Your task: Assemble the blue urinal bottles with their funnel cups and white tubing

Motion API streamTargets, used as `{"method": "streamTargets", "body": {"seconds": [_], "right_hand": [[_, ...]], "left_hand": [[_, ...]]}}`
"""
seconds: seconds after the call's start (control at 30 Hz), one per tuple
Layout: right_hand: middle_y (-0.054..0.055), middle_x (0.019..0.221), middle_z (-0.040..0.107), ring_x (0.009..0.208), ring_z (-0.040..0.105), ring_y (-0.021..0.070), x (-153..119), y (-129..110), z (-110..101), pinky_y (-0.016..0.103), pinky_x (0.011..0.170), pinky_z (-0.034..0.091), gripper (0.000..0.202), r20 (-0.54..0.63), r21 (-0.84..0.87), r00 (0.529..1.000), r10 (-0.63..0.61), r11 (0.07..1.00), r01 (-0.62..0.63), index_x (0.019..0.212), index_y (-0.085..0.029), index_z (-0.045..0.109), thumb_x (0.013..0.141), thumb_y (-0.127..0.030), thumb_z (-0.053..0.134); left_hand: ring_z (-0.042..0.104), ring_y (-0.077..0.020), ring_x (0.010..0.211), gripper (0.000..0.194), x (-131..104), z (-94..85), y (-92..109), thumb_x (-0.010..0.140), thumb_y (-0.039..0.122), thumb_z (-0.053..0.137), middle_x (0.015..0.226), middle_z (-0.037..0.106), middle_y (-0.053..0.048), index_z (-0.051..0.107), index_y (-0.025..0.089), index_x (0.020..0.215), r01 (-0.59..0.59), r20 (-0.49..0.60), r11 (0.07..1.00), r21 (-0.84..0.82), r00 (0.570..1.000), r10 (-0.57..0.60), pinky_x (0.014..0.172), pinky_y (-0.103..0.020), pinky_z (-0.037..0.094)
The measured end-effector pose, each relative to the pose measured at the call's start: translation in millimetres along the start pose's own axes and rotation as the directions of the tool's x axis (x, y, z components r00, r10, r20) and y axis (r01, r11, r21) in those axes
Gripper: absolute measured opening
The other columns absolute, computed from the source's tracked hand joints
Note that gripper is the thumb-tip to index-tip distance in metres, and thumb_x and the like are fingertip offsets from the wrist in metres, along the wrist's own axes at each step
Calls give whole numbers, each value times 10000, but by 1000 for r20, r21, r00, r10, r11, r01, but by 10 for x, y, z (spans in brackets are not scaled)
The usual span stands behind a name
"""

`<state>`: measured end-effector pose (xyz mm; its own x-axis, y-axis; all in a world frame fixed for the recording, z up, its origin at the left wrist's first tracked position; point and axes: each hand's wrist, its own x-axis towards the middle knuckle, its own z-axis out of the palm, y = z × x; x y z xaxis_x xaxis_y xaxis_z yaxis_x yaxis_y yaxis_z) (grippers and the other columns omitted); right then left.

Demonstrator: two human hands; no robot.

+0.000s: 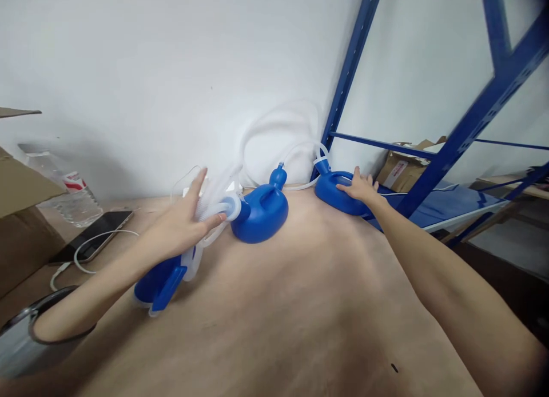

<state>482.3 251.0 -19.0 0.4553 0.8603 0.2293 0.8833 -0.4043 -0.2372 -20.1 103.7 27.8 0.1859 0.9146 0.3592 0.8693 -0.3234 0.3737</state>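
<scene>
A blue urinal bottle [262,215] lies in the middle of the brown-covered table, its clear hose looping up against the wall. Farther right, by the rack post, is a second blue urinal bottle [337,194] with a white-collared spout. My right hand [361,189] rests at its handle side with the fingers spread. On the left, my left hand [191,214] has thumb and forefinger wide apart beside a bundle of clear hose [212,199]; the thumb is at the hose's white end. Below that wrist sits a third blue container [158,282], partly hidden by the hand and forearm.
A water bottle [79,194], a phone [96,235] with a white cable and a cardboard box [26,219] stand at left. A blue metal rack [454,122] rises at right, with an opened carton [403,168] on its shelf. The white wall bounds the back.
</scene>
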Motion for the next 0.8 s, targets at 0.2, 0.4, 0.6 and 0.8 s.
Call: {"method": "streamTargets", "body": {"seconds": [0.2, 0.4, 0.6, 0.8], "right_hand": [[288, 1501, 627, 1400, 591, 475, 7, -85, -107, 599, 1137, 471, 689, 44, -8, 995, -85, 996, 85, 1554, -116, 529, 1031, -562, 477], [196, 1555, 629, 1404, 610, 451, -476, -249, -352, 556, 1149, 482, 750, 123, 14, 968, -219, 976, 219, 1618, -209, 502, 960, -560, 578], [146, 1489, 694, 1351, 662, 419, -1248, -66, -729, 503, 1146, 504, 661, 220, 0, 909, -354, 932, 363, 1469, -197, 682, 916, -543, 579], [138, 1162, 809, 1028, 784, 375, -1870, 217, -1083, 469, 915, 609, 633, 263, -1, 922, -283, 956, 294, 1401, -201, 703, 845, -495, 631]], "left_hand": [[690, -298, 796, 559, 16, 100, -97, 1039, 492, 339, 1089, 689, -115, 616, 408, 1518, -228, 27, 954, 194, 973, 228, 726, -423, 546], [685, -353, 760, 556, -59, 89, -63, 1022, 462, 359, 1014, 678, -120, 624, 398, 1506, -106, -40, 959, 264, 992, 121, 643, -456, 508], [713, -350, 799, 568, -105, 69, 92, 1007, 395, 381, 1101, 685, -127, 608, 374, 1527, -2, -28, 972, 234, 1000, 9, 666, -445, 534], [710, -409, 1108, 609, 152, 187, 192, 998, 383, 385, 1280, 674, -138, 535, 379, 1588, 2, 38, 984, 178, 999, -9, 904, -531, 573]]}}
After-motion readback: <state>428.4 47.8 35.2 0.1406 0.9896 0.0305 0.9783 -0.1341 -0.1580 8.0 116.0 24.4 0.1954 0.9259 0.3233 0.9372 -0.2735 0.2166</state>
